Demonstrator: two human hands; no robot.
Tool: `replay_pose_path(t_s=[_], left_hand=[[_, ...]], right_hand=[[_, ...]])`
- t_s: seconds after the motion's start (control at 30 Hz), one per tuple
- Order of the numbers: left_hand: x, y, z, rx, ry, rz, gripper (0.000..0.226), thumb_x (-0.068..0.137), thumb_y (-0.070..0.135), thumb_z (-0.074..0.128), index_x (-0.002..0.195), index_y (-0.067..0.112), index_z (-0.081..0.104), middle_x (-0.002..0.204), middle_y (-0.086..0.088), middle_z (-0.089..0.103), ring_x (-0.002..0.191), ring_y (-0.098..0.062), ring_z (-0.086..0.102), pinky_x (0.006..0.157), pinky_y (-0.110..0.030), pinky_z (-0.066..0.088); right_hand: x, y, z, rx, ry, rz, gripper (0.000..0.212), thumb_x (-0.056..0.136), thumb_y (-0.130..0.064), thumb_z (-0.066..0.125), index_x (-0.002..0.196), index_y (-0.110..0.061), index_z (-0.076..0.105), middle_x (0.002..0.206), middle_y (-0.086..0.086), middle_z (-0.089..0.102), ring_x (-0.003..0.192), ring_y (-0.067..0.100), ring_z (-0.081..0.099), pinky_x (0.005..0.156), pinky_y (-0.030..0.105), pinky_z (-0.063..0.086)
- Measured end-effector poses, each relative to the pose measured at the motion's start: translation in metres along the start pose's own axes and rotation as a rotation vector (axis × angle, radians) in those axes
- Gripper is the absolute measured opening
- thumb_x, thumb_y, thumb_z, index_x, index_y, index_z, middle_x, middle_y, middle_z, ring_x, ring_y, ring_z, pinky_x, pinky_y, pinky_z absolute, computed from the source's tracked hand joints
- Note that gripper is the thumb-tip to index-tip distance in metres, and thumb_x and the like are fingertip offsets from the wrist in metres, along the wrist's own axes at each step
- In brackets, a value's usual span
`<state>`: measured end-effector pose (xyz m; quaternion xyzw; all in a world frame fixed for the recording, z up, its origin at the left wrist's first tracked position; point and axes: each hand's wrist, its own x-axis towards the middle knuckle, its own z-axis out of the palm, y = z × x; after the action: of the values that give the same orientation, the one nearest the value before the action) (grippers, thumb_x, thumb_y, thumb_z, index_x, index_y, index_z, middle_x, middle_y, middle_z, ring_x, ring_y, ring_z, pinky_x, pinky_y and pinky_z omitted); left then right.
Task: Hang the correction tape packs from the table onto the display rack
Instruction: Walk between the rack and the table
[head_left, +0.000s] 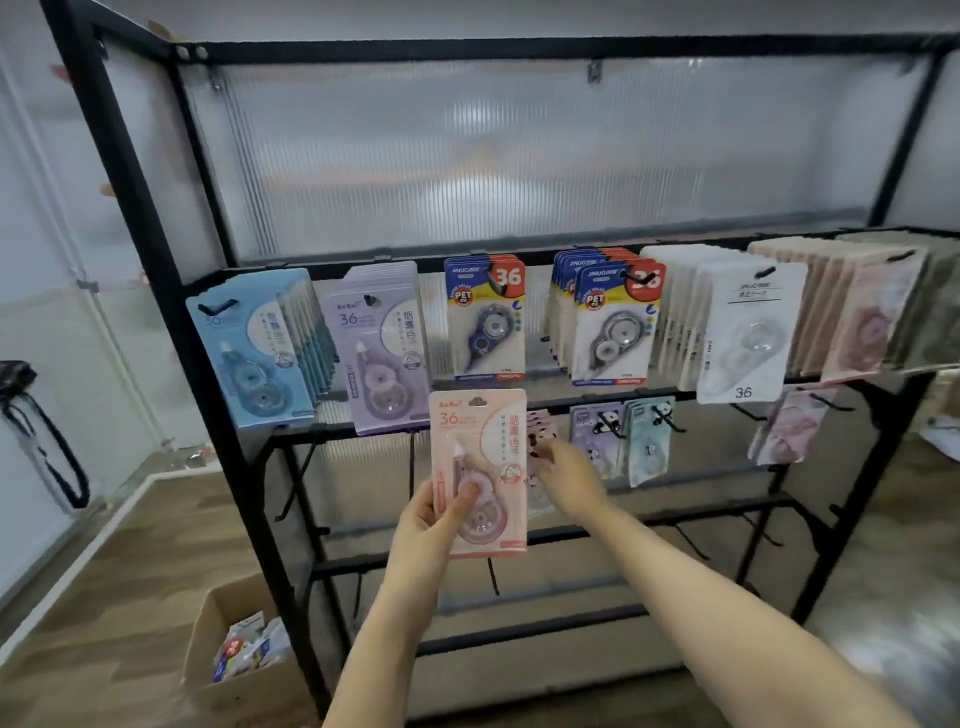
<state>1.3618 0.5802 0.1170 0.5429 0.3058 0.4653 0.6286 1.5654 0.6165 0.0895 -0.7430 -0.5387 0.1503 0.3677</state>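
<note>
Correction tape pack (480, 467): light, stiff card, slippery blister. Left hand (434, 519) pinches its lower edge; right hand (569, 475) reaches, relaxed, empty. Keep hang-hole clear.

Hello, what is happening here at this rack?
A person is stocking a black display rack with correction tape packs. The left hand holds a pink pack upright in front of the second row, not yet hung. The right hand reaches toward the hooks just behind it, near some panda-print packs. The top row already carries blue, purple, navy, white and pink packs. A cardboard box with more goods stands on the floor at the left.
</note>
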Motion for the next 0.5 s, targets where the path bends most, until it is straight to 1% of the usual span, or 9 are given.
replay_pose_path(t_s=[0.07,0.13,0.23,0.3,0.37,0.43,0.5], left_hand=[[0.002,-0.011,0.009,-0.007,-0.037,-0.023,0.04,0.074,0.031,0.066,0.11,0.014,0.064,0.098,-0.004,0.074,0.088,-0.017,0.07,0.074,-0.024,0.054],[0.003,-0.023,0.018,-0.013,-0.079,-0.041,0.037,0.075,0.029,0.065,0.108,0.013,0.064,0.097,-0.004,0.075,0.086,-0.017,0.07,0.07,-0.022,0.055],[0.003,-0.038,0.037,-0.012,-0.159,-0.085,0.034,0.081,0.027,0.065,0.112,0.014,0.063,0.103,-0.006,0.073,0.093,-0.021,0.07,0.075,-0.027,0.055],[0.003,-0.048,0.052,-0.009,-0.226,-0.099,0.024,0.088,0.021,0.063,0.112,0.017,0.064,0.103,-0.004,0.074,0.092,-0.019,0.07,0.072,-0.023,0.054],[0.005,-0.057,0.067,-0.004,-0.258,-0.106,0.02,0.091,0.015,0.06,0.111,0.017,0.064,0.101,-0.003,0.074,0.089,-0.017,0.071,0.068,-0.02,0.054],[0.005,-0.066,0.086,0.0,-0.295,-0.129,0.021,0.091,0.014,0.06,0.112,0.016,0.064,0.099,-0.003,0.074,0.088,-0.018,0.071,0.069,-0.023,0.056],[0.007,-0.075,0.107,0.003,-0.328,-0.158,0.023,0.091,0.014,0.061,0.114,0.014,0.063,0.101,-0.006,0.074,0.093,-0.024,0.071,0.078,-0.031,0.058]], right_hand=[[-0.014,0.012,-0.01,-0.102,0.001,-0.044,0.028,0.097,-0.016,0.048,0.121,-0.004,0.058,0.12,0.01,0.061,0.11,0.023,0.057,0.09,0.031,0.045],[-0.024,0.025,-0.019,-0.193,-0.019,-0.049,0.029,0.095,-0.012,0.048,0.122,-0.005,0.058,0.123,0.01,0.06,0.113,0.024,0.056,0.092,0.032,0.045],[-0.036,0.049,-0.04,-0.286,-0.054,0.027,0.036,0.09,-0.005,0.048,0.125,-0.008,0.056,0.13,0.007,0.056,0.12,0.024,0.052,0.1,0.033,0.043],[-0.044,0.069,-0.056,-0.361,-0.061,0.093,0.041,0.088,-0.005,0.047,0.128,-0.011,0.054,0.133,0.007,0.054,0.122,0.024,0.05,0.101,0.034,0.042],[-0.051,0.089,-0.073,-0.424,-0.059,0.162,0.039,0.09,-0.007,0.046,0.128,-0.011,0.052,0.131,0.01,0.054,0.122,0.026,0.049,0.099,0.034,0.042],[-0.061,0.105,-0.094,-0.48,-0.067,0.214,0.037,0.093,-0.01,0.045,0.13,-0.009,0.049,0.135,0.011,0.051,0.124,0.026,0.046,0.099,0.032,0.039],[-0.067,0.123,-0.115,-0.509,-0.067,0.269,0.041,0.095,-0.012,0.045,0.136,-0.011,0.045,0.14,0.009,0.048,0.127,0.025,0.045,0.1,0.03,0.038]])
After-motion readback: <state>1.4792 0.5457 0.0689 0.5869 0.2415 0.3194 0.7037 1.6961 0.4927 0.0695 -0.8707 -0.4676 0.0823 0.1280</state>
